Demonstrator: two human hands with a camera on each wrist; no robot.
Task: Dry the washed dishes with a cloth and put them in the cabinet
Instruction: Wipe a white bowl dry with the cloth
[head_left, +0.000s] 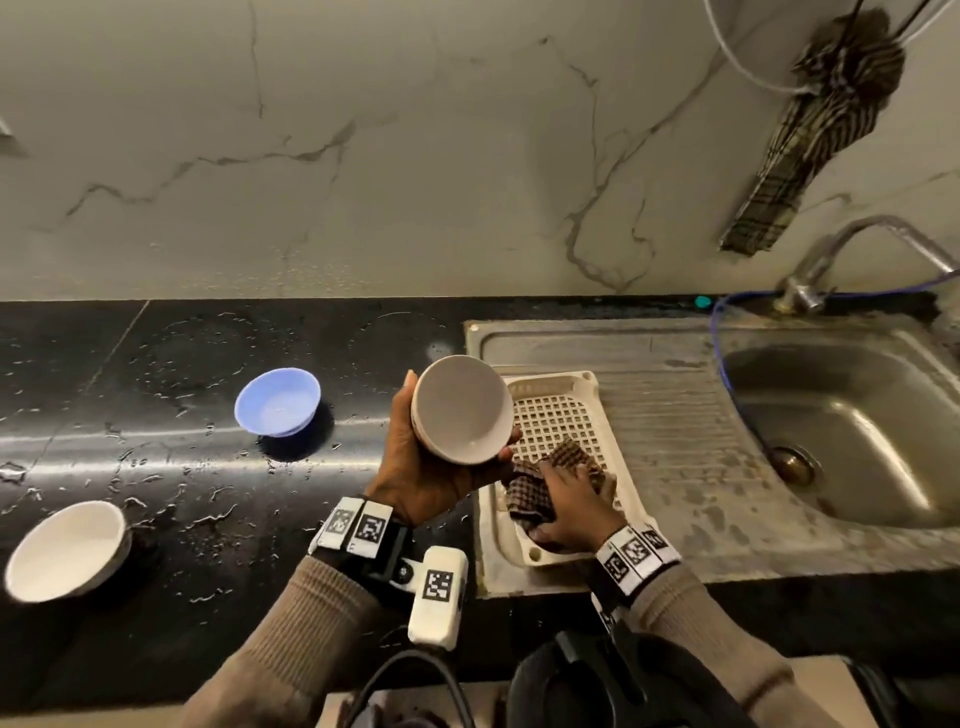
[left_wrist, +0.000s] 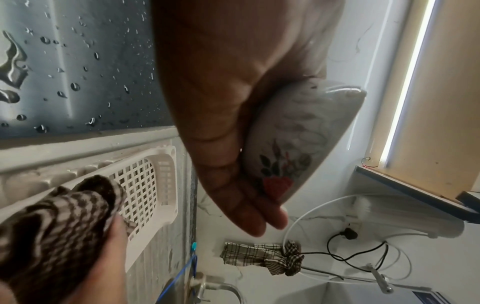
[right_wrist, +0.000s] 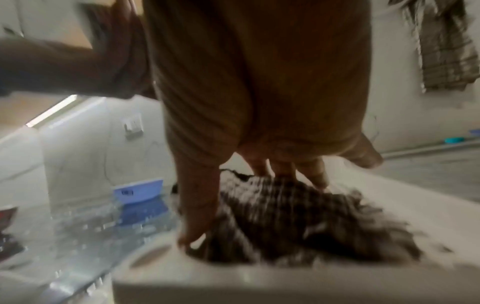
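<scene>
Here the white bowl (head_left: 461, 410) is up in the air, tipped on its side, with the left hand (head_left: 415, 467) curled around it. Just beside it, the right hand (head_left: 571, 506) grabs the checked cloth (head_left: 535, 491) lying in the white tray (head_left: 608, 431) by the sink (head_left: 857, 415). A blue bowl (head_left: 277, 401) and another white bowl (head_left: 67, 551) sit on the wet black counter (head_left: 182, 467).

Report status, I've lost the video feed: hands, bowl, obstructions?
Left hand grips white bowl, lifted. Right hand grips checked cloth on drying tray. Nothing between cloth and bowl.
</scene>
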